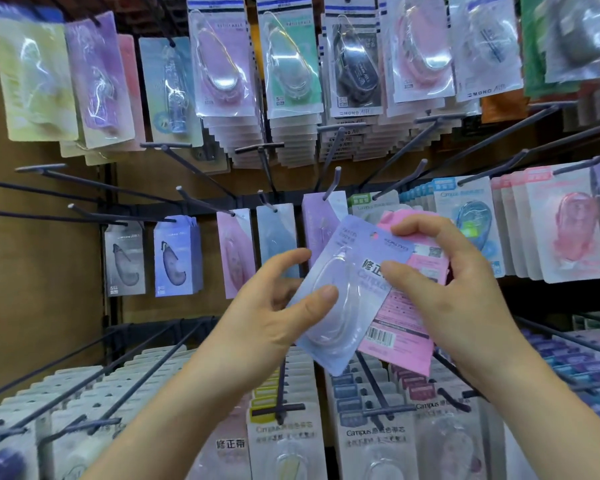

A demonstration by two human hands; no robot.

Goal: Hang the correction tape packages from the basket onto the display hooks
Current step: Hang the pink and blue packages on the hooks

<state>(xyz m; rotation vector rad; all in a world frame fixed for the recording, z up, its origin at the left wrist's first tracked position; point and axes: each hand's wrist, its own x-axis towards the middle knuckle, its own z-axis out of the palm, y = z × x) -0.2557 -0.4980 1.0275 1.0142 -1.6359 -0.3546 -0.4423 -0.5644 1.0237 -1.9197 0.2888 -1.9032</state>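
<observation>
Lavender package [347,289]: held in front of the display rack's middle row, just right of centre, touching no hook.
Long axis: tilted, the hang-hole end up and to the right, the bottom end down and to the left; printed face and clear blister toward the camera.
Pink package [407,327]: right behind the lavender one, barcode side showing, hang end up; how many lie in the stack I cannot tell.
Left hand [271,317]: thumb on the blister, fingers curled behind the package's left edge.
Right hand [444,282]: pinches the pink package, fingers over its top edge, thumb pressing the lavender package's right edge.
Display hooks [331,183]: some bare, others carrying rows of carded correction tapes [177,258].
</observation>
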